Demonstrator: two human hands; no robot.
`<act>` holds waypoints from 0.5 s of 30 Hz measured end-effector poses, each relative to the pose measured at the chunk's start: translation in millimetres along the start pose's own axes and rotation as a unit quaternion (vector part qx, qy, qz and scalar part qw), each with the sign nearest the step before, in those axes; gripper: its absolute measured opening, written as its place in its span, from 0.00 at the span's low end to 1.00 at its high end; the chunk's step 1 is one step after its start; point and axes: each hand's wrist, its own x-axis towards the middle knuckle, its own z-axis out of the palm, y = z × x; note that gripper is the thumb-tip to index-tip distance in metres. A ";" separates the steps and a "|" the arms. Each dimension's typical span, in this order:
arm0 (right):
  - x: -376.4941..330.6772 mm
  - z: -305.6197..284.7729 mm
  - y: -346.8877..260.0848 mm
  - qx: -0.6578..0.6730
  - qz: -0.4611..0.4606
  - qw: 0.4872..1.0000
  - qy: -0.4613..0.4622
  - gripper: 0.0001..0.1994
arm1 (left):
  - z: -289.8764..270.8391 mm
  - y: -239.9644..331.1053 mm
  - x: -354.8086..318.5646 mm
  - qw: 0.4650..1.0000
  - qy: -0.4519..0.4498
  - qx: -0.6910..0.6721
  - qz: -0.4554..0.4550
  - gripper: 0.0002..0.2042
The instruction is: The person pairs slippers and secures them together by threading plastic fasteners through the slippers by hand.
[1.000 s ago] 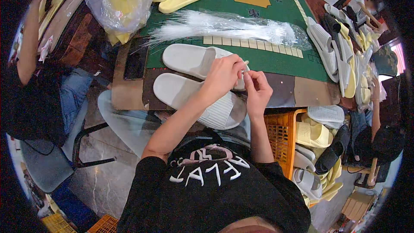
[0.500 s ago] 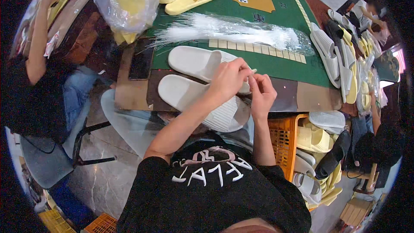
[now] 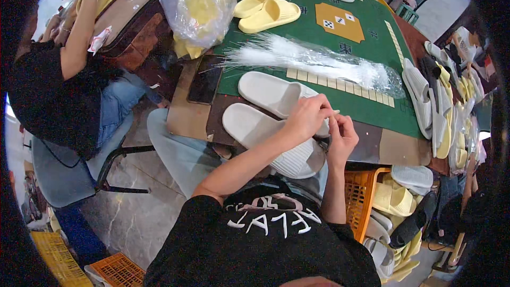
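Observation:
A pair of light grey slide sandals lies side by side at the near edge of the table, the farther slide (image 3: 265, 93) flat on it and the nearer slide (image 3: 247, 122) reaching over the edge towards my lap. Above their ribbed straps my left hand (image 3: 308, 121) and my right hand (image 3: 342, 139) meet at the fingertips. Both are closed in a pinch; whatever is between the fingers is too small to make out. Just beyond, a bundle of thin white plastic strands (image 3: 303, 58) lies partly in a clear bag.
A yellow slide pair (image 3: 271, 16) and a clear bag of yellow slides (image 3: 204, 16) lie far left, near a dark phone (image 3: 205, 79). Grey slides (image 3: 419, 98) line the right edge. An orange crate (image 3: 358, 196) holds slides at my right. A co-worker (image 3: 58, 95) sits left.
The whole view has shifted, so the table sits farther right and lower. My hands keep nearly the same pinch over the slides. A person's hand now shows at the far edge.

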 end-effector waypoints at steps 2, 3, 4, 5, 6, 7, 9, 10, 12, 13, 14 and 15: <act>0.2 1.1 -3.6 0.007 0.010 1.000 -0.003 0.02 | -0.4 -1.1 0.3 1.000 0.006 -0.013 0.010 0.07; -0.3 1.4 -4.7 0.012 0.022 1.000 -0.004 0.02 | 0.4 -2.5 0.0 1.000 0.009 -0.017 0.021 0.07; -1.3 -0.7 -0.8 0.006 0.018 1.000 -0.015 0.02 | 1.0 -2.9 -0.3 1.000 0.011 -0.015 0.023 0.07; -1.9 -0.2 -1.1 0.008 0.016 1.000 -0.016 0.02 | 1.4 -3.1 -0.6 1.000 0.011 -0.015 0.024 0.07; -2.0 0.6 -1.5 0.019 0.024 0.999 -0.015 0.02 | 1.9 -3.7 -0.7 0.999 0.011 -0.016 0.025 0.07; -2.1 1.5 -2.2 0.029 0.032 0.999 -0.013 0.02 | 3.2 -6.0 -0.4 0.999 0.023 0.008 0.043 0.07; -2.9 2.1 -4.0 0.024 0.036 0.999 -0.017 0.02 | 4.6 -7.6 -0.2 0.998 0.032 -0.003 0.052 0.06; -2.6 2.9 -3.9 0.027 0.036 0.999 -0.013 0.02 | 4.5 -8.2 -0.5 0.997 0.039 -0.016 0.060 0.06; -2.6 4.9 -8.4 0.041 0.037 0.998 -0.012 0.02 | 2.0 -4.4 -1.0 0.998 0.034 -0.005 0.044 0.06; -2.8 5.5 -7.4 0.043 0.035 0.998 -0.013 0.02 | 2.5 -4.7 -0.6 0.998 0.043 -0.017 0.043 0.06; -3.5 5.8 -5.0 0.035 0.033 0.999 -0.012 0.02 | 2.9 -4.7 -0.6 0.997 0.051 -0.029 0.043 0.05; -4.1 6.4 -3.0 0.028 0.032 0.999 -0.011 0.02 | 2.7 -4.5 -1.0 0.997 0.053 -0.029 0.044 0.05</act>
